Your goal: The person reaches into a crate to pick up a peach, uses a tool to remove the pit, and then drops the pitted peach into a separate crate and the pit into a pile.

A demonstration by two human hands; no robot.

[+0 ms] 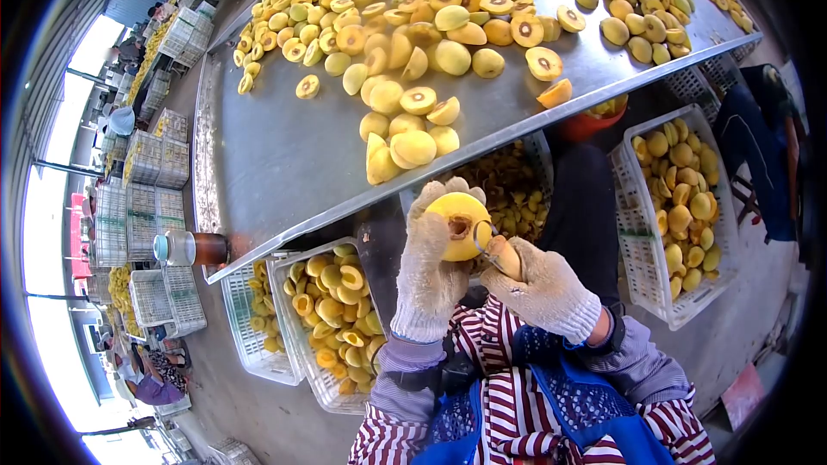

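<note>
My left hand (426,280), in a whitish knit glove, grips a yellow peach half (457,206) with its cut face turned toward me. A ragged brown hollow shows at the middle of that face. In my gloved right hand (551,291) is a pitting tool (508,262) with a pale handle and a curved metal loop. The loop touches the right edge of the peach half. Below both hands, a crate of brown and yellow scraps (517,193) sits partly hidden under the table edge.
A metal table (284,150) carries many peach halves (413,148), several with brown centres. Crates of yellow halves stand at left (332,396) and right (633,245). A bottle of brown liquid (209,249) is by the table's left corner. Stacked crates (155,159) and people are farther left.
</note>
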